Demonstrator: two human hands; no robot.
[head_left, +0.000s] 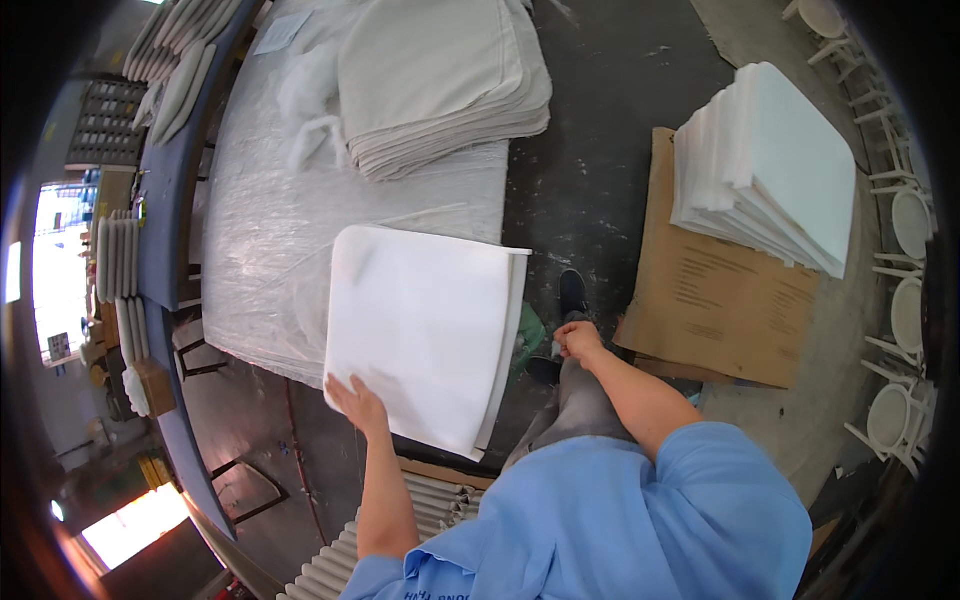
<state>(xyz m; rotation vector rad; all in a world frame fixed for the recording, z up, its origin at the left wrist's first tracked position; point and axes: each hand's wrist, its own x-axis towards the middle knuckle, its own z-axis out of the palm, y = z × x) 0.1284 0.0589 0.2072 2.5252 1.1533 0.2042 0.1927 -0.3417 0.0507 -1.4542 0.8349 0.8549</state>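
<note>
A white square cushion pad [425, 335] lies on the plastic-covered table, its near right part jutting past the table's edge. Along its right side a second layer shows beneath the top one. My left hand [357, 405] rests on the pad's near left corner, fingers spread and lying on its surface. Off the pad, to the right, my right hand [578, 340] hangs above my leg with its fingers pressed together. A tiny whitish bit shows by those fingers, too small to name. Beyond the pad sits a stack of light grey fabric covers [440, 80].
White foam pads [790, 150] are stacked on flattened cardboard [720, 310] on the floor at right. White fluff [310, 90] lies on the table [260, 250]. A blue bench [170, 220] holds more cushions at left. White chairs [910, 220] line the far right.
</note>
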